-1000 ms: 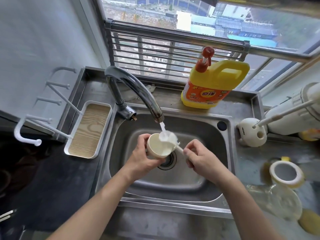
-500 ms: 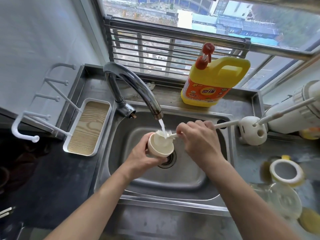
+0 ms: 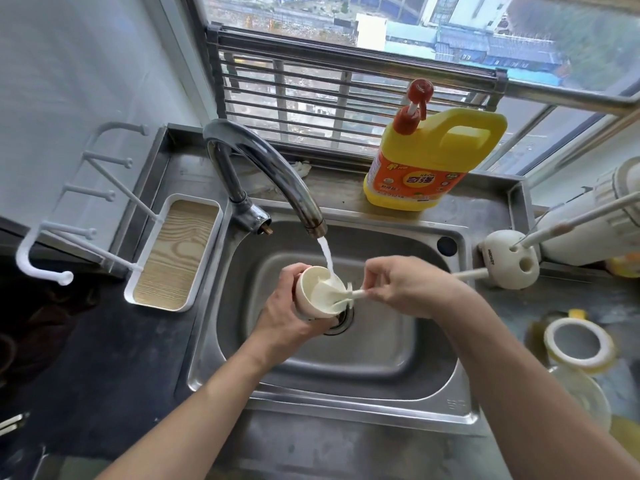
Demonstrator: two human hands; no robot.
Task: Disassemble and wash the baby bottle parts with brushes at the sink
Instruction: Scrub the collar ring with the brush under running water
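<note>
one brush [image 3: 360, 293] lies crosswise, bristles leftward in cap [image 3: 303, 299].

- Detergent jug [image 3: 436, 157]: yellow, orange label, upright on the steel ledge; landmark for all items below.
- Pump [image 3: 415, 98]: red, on the jug's neck, at its left shoulder.
- Window grille [image 3: 311, 95]: horizontal metal bars directly behind the jug and running to its left.
- Buildings [image 3: 485, 39]: blue-roofed, seen through the glass above and behind the jug.
- Faucet [image 3: 263, 168]: chrome, arched, left of the jug.
- Tray [image 3: 175, 252]: white rim, wood-grain floor, far left of the jug, beyond the faucet.
- Peg rack [image 3: 110, 195]: white, left of the tray, farthest from the jug.
- Tape roll [image 3: 550, 341]: lying flat, right of the jug and nearer the viewer.
- White cylinder [image 3: 581, 247]: right of the jug, partly cut off.
- Table [image 3: 86, 375]: dark surface, well left of and below the jug.
</note>
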